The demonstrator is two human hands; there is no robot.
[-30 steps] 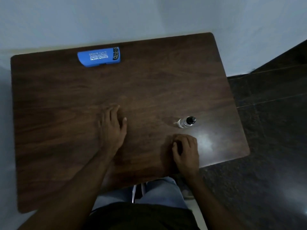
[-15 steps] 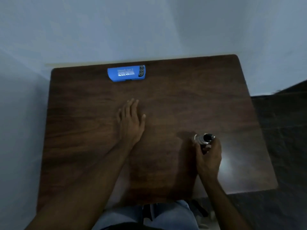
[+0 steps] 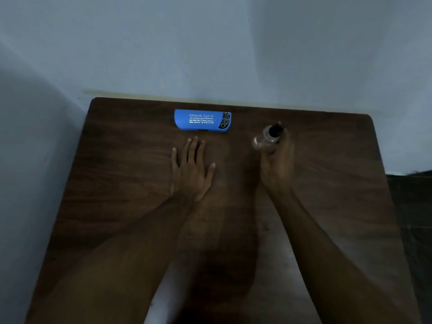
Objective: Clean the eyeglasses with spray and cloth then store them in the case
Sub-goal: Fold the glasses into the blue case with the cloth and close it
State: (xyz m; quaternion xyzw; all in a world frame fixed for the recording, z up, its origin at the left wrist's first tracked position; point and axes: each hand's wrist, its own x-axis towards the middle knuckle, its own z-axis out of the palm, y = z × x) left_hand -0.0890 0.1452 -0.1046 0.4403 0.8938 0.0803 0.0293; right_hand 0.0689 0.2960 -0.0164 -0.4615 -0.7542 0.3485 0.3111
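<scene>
A closed blue eyeglass case (image 3: 203,119) with white lettering lies near the far edge of the dark wooden table (image 3: 339,183). My right hand (image 3: 277,163) grips a small clear spray bottle (image 3: 268,136) with a black cap, held to the right of the case. My left hand (image 3: 191,170) lies flat on the table, palm down and fingers spread, just in front of the case. No eyeglasses and no cloth are in sight.
A pale wall (image 3: 210,43) rises right behind the table's far edge and along its left side. Dark floor (image 3: 411,206) shows past the right edge. The light is dim.
My right hand closed on the spray bottle, lifted it and carried it toward the far side, beside the case. My left hand stayed flat on the table. The camera tilted.
</scene>
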